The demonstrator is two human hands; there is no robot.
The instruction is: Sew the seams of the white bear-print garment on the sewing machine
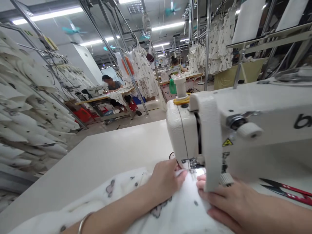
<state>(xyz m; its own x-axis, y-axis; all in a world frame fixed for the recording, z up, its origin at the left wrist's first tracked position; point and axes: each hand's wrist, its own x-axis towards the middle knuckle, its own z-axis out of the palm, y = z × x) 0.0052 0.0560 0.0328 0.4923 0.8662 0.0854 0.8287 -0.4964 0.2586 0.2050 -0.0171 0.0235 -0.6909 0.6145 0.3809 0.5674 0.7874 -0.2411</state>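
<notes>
At 9 o'clock a metal rack carries overlapping pieces of white printed cloth; beyond it, at 10 o'clock, a co-worker sits at another sewing station; farther off, near 12 o'clock, a second co-worker sits at a table.

On the white bench, at 7 o'clock, the left hand lies flat on a white printed cloth, its grip open, with a metal bangle on the wrist; the cloth spreads under both hands at 6 o'clock and runs up to the presser foot of a white sewing machine, which fills 1 to 3 o'clock.

The right hand, at 5 o'clock, presses the cloth just beside the machine's head, its grip also open, its fingers partly behind the head; at 4 o'clock, red-handled thread snips lie on the bench, near that hand but apart from it.
</notes>
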